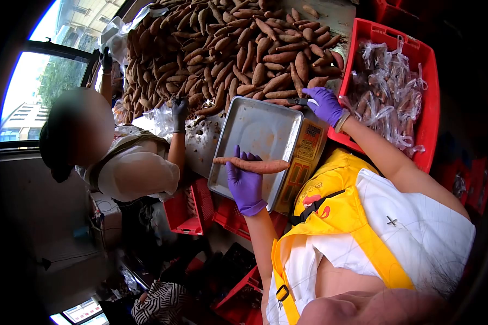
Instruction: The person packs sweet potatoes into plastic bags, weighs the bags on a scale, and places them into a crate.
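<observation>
A long, thin sweet potato (261, 166) lies across my left hand (246, 184), which wears a purple glove and has its fingers around it, above the metal tray of a scale (254, 122). My right hand (324, 105), also gloved in purple, is beside the scale's upper right corner, closed on a small tool (298, 101) with a dark part; its exact kind is unclear. Just beyond the tray, a large heap of sweet potatoes (222, 54) begins, some touching or close to the tool. The scale's yellow panel (303, 157) faces my apron.
To the right stands a red crate (431, 103) with bagged sweet potatoes (387, 81). A co-worker (135, 162) at the left has a dark-gloved hand (179, 114) near the heap. Red crates (187, 208) sit below the scale. Another person in a striped top (160, 303) is at the bottom.
</observation>
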Demonstrator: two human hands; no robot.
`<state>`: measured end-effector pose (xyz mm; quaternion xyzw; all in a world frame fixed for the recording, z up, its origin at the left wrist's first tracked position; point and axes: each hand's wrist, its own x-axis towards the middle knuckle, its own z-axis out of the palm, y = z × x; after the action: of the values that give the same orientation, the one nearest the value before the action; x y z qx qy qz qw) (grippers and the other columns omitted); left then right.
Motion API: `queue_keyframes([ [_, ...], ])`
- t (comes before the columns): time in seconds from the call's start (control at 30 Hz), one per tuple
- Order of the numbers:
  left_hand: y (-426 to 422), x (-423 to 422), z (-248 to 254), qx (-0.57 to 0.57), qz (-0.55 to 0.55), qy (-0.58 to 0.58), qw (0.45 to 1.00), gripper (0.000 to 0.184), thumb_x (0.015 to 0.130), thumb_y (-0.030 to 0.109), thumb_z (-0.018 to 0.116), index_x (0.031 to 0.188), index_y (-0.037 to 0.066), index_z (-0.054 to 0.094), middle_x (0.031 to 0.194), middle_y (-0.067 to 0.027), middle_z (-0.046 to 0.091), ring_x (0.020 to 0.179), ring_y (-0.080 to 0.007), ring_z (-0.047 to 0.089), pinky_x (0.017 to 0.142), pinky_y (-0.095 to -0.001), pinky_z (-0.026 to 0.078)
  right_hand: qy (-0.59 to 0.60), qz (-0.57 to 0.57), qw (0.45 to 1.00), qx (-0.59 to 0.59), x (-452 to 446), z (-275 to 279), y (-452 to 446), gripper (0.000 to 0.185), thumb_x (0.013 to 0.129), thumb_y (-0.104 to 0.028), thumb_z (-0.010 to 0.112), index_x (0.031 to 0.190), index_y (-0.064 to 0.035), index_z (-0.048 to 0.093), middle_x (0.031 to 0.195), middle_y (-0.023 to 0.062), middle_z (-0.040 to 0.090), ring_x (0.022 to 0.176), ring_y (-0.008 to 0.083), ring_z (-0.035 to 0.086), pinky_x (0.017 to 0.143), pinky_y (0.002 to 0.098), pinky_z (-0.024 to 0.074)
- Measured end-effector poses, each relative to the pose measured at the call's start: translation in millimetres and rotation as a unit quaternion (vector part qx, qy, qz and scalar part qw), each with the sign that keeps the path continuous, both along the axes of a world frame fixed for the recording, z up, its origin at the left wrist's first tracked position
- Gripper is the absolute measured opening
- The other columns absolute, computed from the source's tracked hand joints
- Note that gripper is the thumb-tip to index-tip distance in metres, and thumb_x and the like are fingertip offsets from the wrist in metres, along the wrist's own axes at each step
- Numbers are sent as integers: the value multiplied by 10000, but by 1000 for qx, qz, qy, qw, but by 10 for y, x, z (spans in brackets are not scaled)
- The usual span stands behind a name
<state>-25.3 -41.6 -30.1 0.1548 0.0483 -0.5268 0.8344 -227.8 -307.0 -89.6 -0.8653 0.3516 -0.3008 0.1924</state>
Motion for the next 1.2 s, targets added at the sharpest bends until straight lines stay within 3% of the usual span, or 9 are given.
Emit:
queue_keyframes([
  [0.1,-90,-87,-29,0,0,-11,1000,487,988,312,463,1353,-7,411,1172,-108,553,1033,-246,537,1010,-433,361,-127,188,946,231,283,420,454,343,911,-256,615,1192,-61,601,1009,149,664,950,238,641,855,347,490],
  [0.17,-211,-188,56,-30,-4,-31,999,472,1008,303,422,1369,0,391,1220,-100,535,1096,-250,521,1026,-415,358,-160,366,706,585,424,516,704,452,957,-238,558,1353,-45,459,1205,102,595,1056,210,588,957,311,437],
  [0.23,-270,-279,137,35,-31,-125,991,473,1018,299,399,1385,2,375,1230,-99,530,1133,-230,506,1040,-373,353,-178,408,680,583,689,223,998,468,954,-312,556,1329,-38,490,1109,50,591,962,105,565,852,228,453],
  [0.37,-233,-335,233,236,-26,-452,860,503,1007,281,421,1416,-6,362,1338,-104,493,1183,-201,508,1031,-342,355,-39,309,697,646,494,811,976,492,929,-370,596,1271,-23,526,1035,13,600,926,85,555,813,242,460],
  [0.53,-33,-353,127,278,-69,-413,865,423,987,271,455,1370,93,471,1252,-107,568,1129,-205,550,943,-344,406,-84,281,784,547,627,663,652,300,968,-330,522,933,-50,624,780,-5,558,732,98,520,702,251,437],
  [0.77,156,-472,126,313,-70,-351,880,385,974,204,455,1333,74,508,1129,-82,621,991,-162,592,888,-306,439,-171,113,936,288,921,42,-757,205,945,-217,574,949,-19,628,772,-10,590,743,88,509,705,264,439],
  [0.9,239,-454,83,312,-63,-326,890,382,969,208,463,1310,48,524,1074,-83,637,951,-160,600,871,-293,446,-116,-101,974,168,985,20,-1555,322,888,-344,601,881,-27,662,768,186,660,772,344,641,735,387,494],
  [1.07,111,-438,161,346,-44,-308,885,384,971,195,452,1310,26,517,1075,-89,640,942,-158,603,869,-295,449,-57,-71,994,-54,1310,473,-1625,731,780,-230,695,1409,-80,354,1290,203,477,1162,372,476,981,446,387],
  [1.2,-42,-449,228,351,-46,-294,888,391,971,200,452,1314,23,514,1079,-97,634,939,-162,599,870,-300,444,-25,-40,998,-42,1886,323,-1908,833,773,-307,708,1459,-103,282,1419,210,377,1287,349,393,1084,445,289],
])
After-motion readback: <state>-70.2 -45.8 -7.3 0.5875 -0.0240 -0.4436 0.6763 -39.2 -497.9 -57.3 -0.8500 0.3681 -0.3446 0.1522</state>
